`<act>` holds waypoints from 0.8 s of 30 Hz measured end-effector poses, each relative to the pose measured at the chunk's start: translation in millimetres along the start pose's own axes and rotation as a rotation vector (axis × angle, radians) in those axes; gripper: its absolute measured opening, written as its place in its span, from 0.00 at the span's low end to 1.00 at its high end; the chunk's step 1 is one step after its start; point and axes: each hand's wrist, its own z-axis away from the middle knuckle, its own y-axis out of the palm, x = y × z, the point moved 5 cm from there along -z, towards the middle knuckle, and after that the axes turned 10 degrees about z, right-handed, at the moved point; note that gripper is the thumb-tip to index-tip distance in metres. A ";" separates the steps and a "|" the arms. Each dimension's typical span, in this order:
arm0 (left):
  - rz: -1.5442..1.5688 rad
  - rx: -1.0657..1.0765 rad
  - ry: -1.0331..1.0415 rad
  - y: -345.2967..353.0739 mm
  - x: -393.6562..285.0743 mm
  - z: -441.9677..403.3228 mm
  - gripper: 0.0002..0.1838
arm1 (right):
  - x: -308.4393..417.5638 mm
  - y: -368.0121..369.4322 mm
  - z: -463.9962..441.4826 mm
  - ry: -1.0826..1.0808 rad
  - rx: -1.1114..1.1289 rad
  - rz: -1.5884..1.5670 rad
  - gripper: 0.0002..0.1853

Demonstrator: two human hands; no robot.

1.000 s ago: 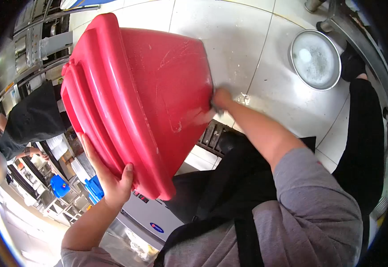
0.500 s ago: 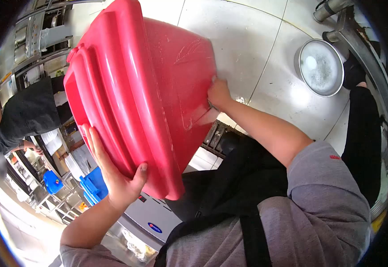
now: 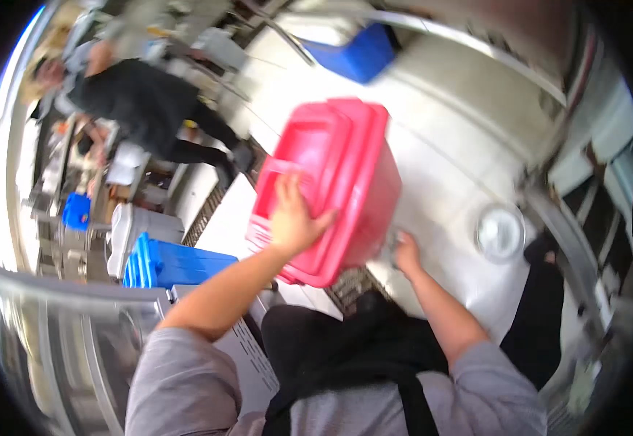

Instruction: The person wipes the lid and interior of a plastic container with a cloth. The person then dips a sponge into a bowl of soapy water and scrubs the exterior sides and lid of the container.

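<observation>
A large pinkish-red plastic bin [image 3: 374,207] with a ridged lid [image 3: 342,174] stands tilted over the floor in front of me. My left hand [image 3: 292,221] presses on the lid, palm down with fingers spread. Just off the bin's lower right side is my right hand [image 3: 406,254], its fingers curled. Something greyish shows at those fingers, too blurred to name. To the right, a round metal bowl [image 3: 500,232] with whitish, foamy contents rests on the floor.
A blue lidded bin [image 3: 185,263] and a grey bin [image 3: 138,229] stand at left. Another person in a dark apron [image 3: 138,102] works at the shelving. A blue box [image 3: 356,54] sits at the back. A metal frame [image 3: 560,232] runs along the right, and a floor grate [image 3: 360,289] lies below.
The view has swung and shows more of the room. The red bin appears smaller and farther off. My left hand has moved onto the lid's top; my right hand has come off the bin's side.
</observation>
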 end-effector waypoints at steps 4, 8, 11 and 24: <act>-0.025 0.103 -0.389 5.9 -1.3 6.2 0.35 | -16.3 -106.4 -20.6 0.168 -0.081 -0.650 0.13; -0.042 -0.107 -0.301 -1.7 -11.9 24.2 0.28 | -82.6 -200.1 15.6 0.309 -0.156 -0.947 0.13; 0.037 -0.207 -0.156 1.7 -8.6 46.9 0.23 | -106.3 -253.1 61.1 0.373 -0.216 -1.077 0.14; 0.012 0.006 0.484 -40.3 29.1 119.9 0.22 | -118.4 -286.6 77.5 0.483 -0.294 -1.247 0.16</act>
